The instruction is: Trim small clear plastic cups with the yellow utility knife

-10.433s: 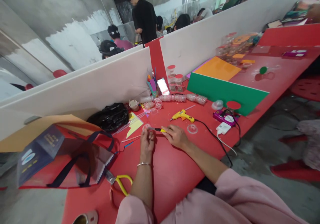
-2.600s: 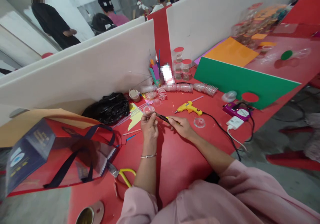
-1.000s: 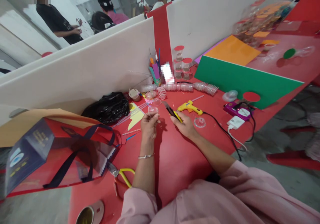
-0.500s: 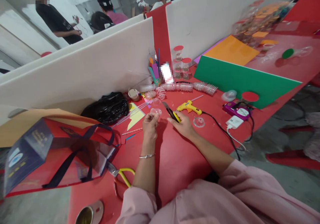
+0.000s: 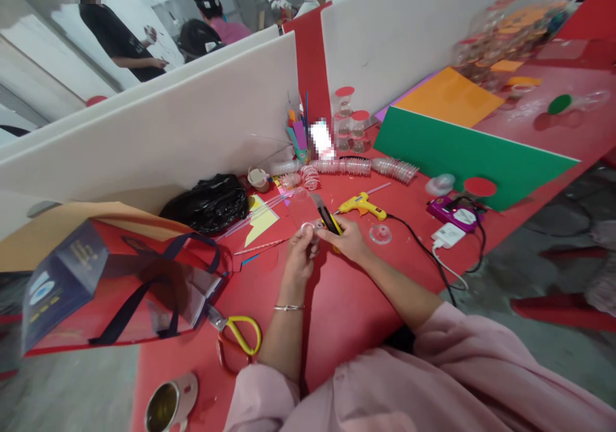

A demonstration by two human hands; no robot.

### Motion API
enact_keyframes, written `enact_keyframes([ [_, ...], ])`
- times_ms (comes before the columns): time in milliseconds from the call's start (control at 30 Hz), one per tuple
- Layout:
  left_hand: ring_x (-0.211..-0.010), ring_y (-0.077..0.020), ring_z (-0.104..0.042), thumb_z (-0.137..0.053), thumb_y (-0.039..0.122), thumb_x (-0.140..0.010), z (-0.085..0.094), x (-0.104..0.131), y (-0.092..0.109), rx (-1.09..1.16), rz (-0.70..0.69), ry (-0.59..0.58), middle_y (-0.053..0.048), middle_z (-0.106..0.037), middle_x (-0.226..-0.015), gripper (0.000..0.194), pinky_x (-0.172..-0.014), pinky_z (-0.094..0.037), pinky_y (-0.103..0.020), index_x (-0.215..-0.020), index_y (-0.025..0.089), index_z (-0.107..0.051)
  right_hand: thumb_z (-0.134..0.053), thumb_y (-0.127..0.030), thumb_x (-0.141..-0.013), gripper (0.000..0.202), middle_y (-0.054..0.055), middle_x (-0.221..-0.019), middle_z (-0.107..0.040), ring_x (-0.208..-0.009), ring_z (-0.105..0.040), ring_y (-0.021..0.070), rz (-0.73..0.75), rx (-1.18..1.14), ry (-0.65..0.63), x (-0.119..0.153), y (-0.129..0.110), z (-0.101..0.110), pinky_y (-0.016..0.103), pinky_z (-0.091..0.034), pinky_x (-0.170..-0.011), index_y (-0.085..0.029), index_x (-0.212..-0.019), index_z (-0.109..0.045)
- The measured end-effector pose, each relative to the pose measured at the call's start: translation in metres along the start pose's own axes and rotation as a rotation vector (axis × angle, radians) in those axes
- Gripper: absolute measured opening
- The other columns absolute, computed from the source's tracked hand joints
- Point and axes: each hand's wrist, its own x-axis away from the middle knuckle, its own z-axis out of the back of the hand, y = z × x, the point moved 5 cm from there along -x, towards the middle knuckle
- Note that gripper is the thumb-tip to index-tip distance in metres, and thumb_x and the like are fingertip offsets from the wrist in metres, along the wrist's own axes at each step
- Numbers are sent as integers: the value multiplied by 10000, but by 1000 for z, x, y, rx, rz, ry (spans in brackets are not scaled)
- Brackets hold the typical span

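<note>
In front of me, my left hand (image 5: 301, 252) pinches a small clear plastic lid (image 5: 308, 226) between thumb and fingers. My right hand (image 5: 350, 241) is wrapped round a black and yellow utility knife (image 5: 329, 217), its blade out and pointing away from me. Both hands meet at the lid, with the right thumb against or very near it; contact is hard to tell. Another clear round lid (image 5: 380, 233) lies on the red table to the right. Beyond the knife sits a yellow hot glue gun (image 5: 362, 206) with a black cord.
Scissors (image 5: 243, 336) and a metal mug (image 5: 172, 401) stand left of my forearm, beside a large shopping bag (image 5: 110, 284). A black plastic bag (image 5: 209, 204) and stacked clear cups (image 5: 353, 166) line the back. At right are a purple power strip (image 5: 455, 211) and green board (image 5: 466, 153).
My left hand has moved right and slightly toward me with the lid, up to the knife. The right hand has shifted slightly, its thumb now by the lid.
</note>
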Motion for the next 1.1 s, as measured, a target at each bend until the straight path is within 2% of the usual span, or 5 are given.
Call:
enact_keyframes([
  [100,-466,-32,-381,-954,481,-620,2,5,-3,0,-29,62,39,-534,-614,468,-421,-246,-160,-867,145,-743,-833,-587,-713,478,13,-839,-708,-726,-591,146,-33,-74,-5,0,1,-2,271,-503,-695,-185,-957,-754],
  [233,-469,-27,-392,-1017,381,-480,-2,11,-6,-14,-145,115,43,-592,-614,481,-454,-280,-172,-829,163,-768,-845,-609,-690,504,-22,-684,-630,-557,-472,95,-92,-124,-6,0,4,-1,237,-405,-523,-172,-929,-773],
  [367,-466,-27,-389,-1000,382,-525,0,15,-7,-34,-164,134,42,-595,-596,441,-454,-273,-173,-836,159,-782,-887,-577,-644,497,-17,-715,-662,-583,-524,102,-122,-191,-57,0,4,0,237,-434,-536,-189,-938,-792],
  [567,-434,-39,-384,-975,408,-579,5,13,-5,-65,-127,23,32,-581,-599,411,-399,-239,-182,-821,152,-763,-927,-510,-604,490,0,-767,-724,-641,-619,130,-175,-267,-80,0,7,0,253,-501,-594,-199,-964,-808],
  [1100,-463,-52,-394,-965,388,-599,14,6,-9,-36,-125,15,40,-547,-587,397,-428,-290,-186,-817,151,-734,-881,-548,-670,441,-9,-760,-699,-635,-598,114,-141,-211,-60,0,11,-4,238,-477,-578,-197,-920,-788],
])
